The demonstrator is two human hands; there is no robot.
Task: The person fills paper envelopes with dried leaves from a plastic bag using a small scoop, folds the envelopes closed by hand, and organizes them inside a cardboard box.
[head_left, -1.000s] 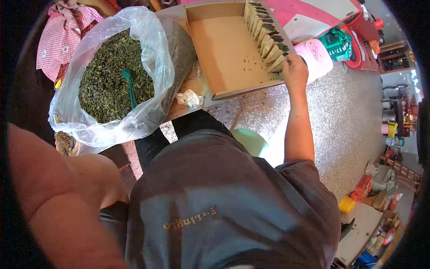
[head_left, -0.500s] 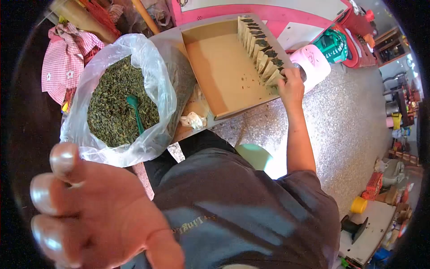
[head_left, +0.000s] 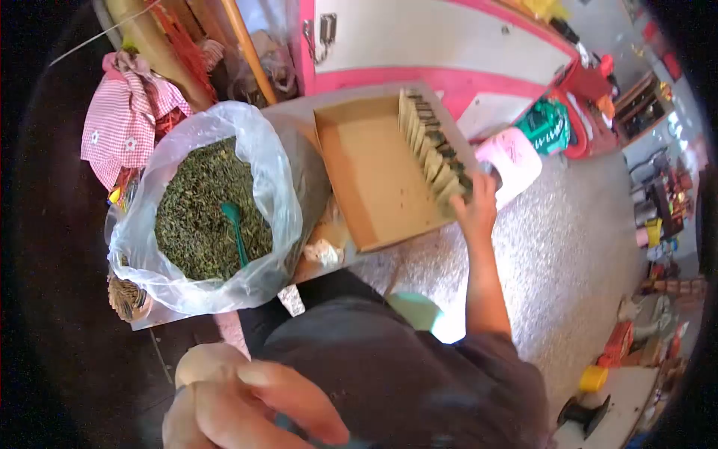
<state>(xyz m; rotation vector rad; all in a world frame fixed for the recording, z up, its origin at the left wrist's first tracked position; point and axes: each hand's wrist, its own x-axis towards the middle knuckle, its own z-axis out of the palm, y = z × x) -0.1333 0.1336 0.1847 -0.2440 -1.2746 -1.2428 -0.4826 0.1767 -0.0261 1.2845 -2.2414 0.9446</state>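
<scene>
"So, right hand (head_left: 480, 213), just before 3 o'clock: finger state?"

"Bent, thumb set apart from forefinger, tips at the near end of the row of leaf-filled paper packets (head_left: 432, 153). Whether they pinch the last packet: cannot tell, view blurred."

"Left hand (head_left: 232, 404)?"

"At 7 o'clock, close to the lens, fingers loosely curled. No object visible in it, but the palm is hidden; grip undetermined."

"Position of the packets, and why so?"

"Between 1 and 2 o'clock, inside the shallow cardboard box (head_left: 378, 172), lined up along its right-hand wall. They stand packed face to face; presumably wall and neighbours keep them upright, dark leafy tops uppermost."

"Next, outward from the box?"

"At 9 o'clock, a translucent plastic bag (head_left: 273, 161), its mouth spread wide, likely for easy access to the dried leaves (head_left: 191, 202) inside. Green spoon (head_left: 232, 215) rests on the leaves, handle toward 6 o'clock, probably for a quick reach from the near side."

"Anything between bag and box?"

"Crumpled white wad (head_left: 323, 252), material uncertain, at 8 o'clock near centre, on the table (head_left: 299, 110)."

"Beyond the right hand?"

"Pink-and-white plastic container (head_left: 516, 161), 2 o'clock, just past the fingers. Pale green round object (head_left: 415, 309), perhaps a stool, at 5 o'clock."
</scene>
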